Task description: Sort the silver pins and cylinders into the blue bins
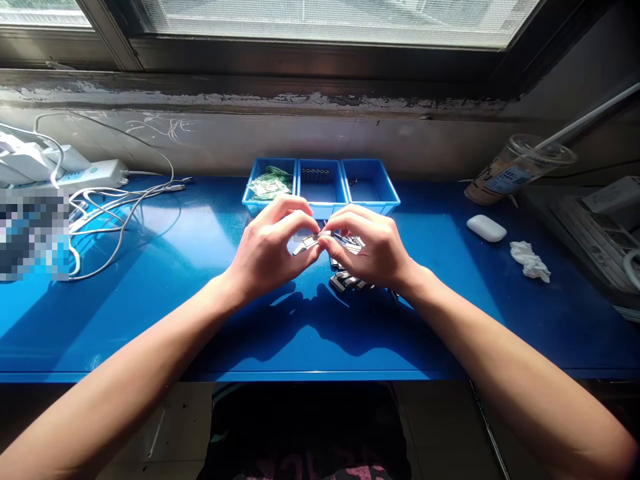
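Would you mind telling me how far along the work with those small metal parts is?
Done: no separate finished batch is visible. In hand: the left hand and right hand pinch one metal part between their fingertips. Left: a pile of similar parts lies on the blue table under the right hand, though whether it is finished or waiting is unclear; the blue bins behind hold green pieces.

Bench top (200, 320): glossy blue, uniform. Three bins (320, 190): same blue. Packets (270, 183) in L bin: green w/ pale print. Small part (311, 241) I hold: silver-grey, bright glint. Parts pile (347, 280) by my hands: dark grey to silver, mixed. Case (487, 228): plain white. Tissue (530, 260): white. Cables (125, 213), pwr strip (95, 175): white. Cup (505, 175): clear, tan-brown contents, blue-white label. Sill (250, 100): grey, mottled w/ whitish and dark flaking patches.
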A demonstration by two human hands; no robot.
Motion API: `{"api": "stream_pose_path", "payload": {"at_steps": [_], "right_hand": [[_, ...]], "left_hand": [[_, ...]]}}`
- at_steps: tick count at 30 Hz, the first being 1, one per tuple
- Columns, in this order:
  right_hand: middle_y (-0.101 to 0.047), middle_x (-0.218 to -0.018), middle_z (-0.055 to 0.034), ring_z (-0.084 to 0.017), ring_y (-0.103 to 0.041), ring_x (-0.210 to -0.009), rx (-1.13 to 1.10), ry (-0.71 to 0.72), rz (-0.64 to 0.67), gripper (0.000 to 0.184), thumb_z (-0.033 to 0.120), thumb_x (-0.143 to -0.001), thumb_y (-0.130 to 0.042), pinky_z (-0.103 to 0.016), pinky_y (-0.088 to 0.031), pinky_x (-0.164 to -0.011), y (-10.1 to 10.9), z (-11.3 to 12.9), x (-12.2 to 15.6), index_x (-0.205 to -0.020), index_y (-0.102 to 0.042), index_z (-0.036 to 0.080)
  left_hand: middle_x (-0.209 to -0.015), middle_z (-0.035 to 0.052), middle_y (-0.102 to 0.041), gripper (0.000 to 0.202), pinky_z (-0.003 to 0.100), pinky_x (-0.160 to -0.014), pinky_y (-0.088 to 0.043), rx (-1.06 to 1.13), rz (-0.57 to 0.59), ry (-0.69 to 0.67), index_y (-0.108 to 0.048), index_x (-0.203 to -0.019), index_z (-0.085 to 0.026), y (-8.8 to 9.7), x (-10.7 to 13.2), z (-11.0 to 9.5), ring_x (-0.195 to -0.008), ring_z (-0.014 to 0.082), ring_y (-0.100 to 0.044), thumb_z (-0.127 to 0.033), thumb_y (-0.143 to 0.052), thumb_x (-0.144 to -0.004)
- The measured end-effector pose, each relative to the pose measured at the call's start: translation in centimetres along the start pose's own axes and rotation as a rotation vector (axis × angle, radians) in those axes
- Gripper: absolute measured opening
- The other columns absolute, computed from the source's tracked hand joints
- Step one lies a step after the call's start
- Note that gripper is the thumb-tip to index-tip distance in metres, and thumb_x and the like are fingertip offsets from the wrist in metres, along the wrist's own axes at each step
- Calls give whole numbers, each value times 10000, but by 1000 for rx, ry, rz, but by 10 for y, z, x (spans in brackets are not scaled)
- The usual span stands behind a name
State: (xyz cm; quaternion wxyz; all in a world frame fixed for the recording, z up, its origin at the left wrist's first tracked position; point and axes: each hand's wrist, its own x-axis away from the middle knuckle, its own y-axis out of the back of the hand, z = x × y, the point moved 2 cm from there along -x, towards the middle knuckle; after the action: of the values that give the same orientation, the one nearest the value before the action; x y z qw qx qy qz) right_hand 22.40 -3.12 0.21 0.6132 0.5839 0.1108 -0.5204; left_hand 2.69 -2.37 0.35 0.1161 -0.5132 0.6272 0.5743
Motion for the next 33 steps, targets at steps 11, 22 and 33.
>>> {"api": "stream_pose_path", "payload": {"at_steps": [11,22,33], "right_hand": [[-748,-878,-55,-194,-678,-759,112,-58,-114,108,308,-979,-679,-328,-555,-637,14,-4,-4,-924,-689,216],[-756,-924,-55,-203,-665,-735,163,-131,-118,114,299,-980,-652,-365,-579,-680,16,-5,-3,-1039,-736,249],[-772,-1076,-92,-180,-671,-735,133,-245,-165,194,215,-985,-627,-335,-581,-649,19,-9,-5,-1105,-779,197]], "left_hand": [[-1120,100,-717,341,370,-855,-602,-12,-119,56,-632,-699,-167,7,-3,0,-923,196,-694,-282,-638,-1020],[-1356,99,-663,153,403,-923,-615,-20,-62,84,-758,-1027,-207,9,-4,2,-1064,221,-696,-203,-605,-1022],[-1132,101,-729,179,399,-903,-600,-134,234,72,-744,-1138,-189,-7,6,12,-1036,252,-680,-249,-652,-997]]}}
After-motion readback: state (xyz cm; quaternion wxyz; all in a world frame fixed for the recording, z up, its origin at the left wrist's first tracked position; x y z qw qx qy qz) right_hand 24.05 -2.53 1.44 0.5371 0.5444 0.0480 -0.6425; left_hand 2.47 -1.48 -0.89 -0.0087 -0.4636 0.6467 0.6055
